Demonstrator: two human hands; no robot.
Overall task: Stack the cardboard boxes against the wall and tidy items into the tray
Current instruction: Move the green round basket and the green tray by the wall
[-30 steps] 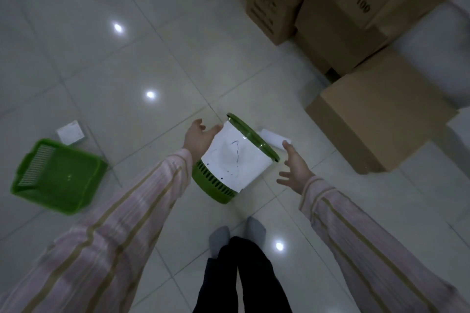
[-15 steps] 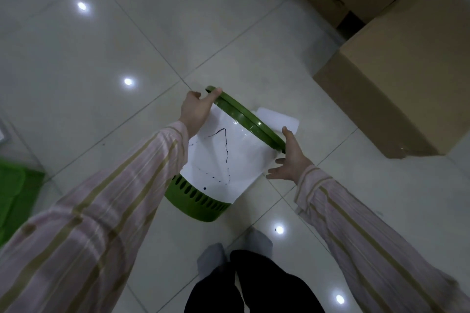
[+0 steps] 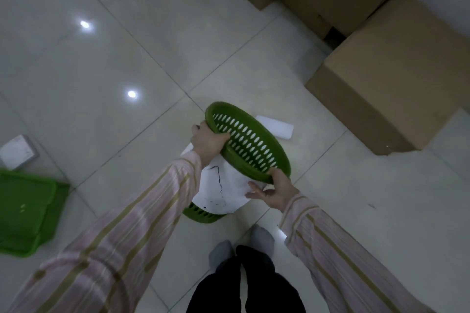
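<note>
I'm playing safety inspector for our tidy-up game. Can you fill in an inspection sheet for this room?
Surface: glossy tiled floor with lights reflected in it.
Job's things: green tray on the floor at left; cardboard boxes piled at upper right; green basket, tilted, wrapped in white paper.
Clutter: white slab on the floor behind the basket; small white box beside the tray.
Grippers: left hand grips the basket's rim; right hand holds the rim's near side, thumb on top.
Cables: nothing seen.
Surroundings: the person's feet in grey socks; dim light.
</note>
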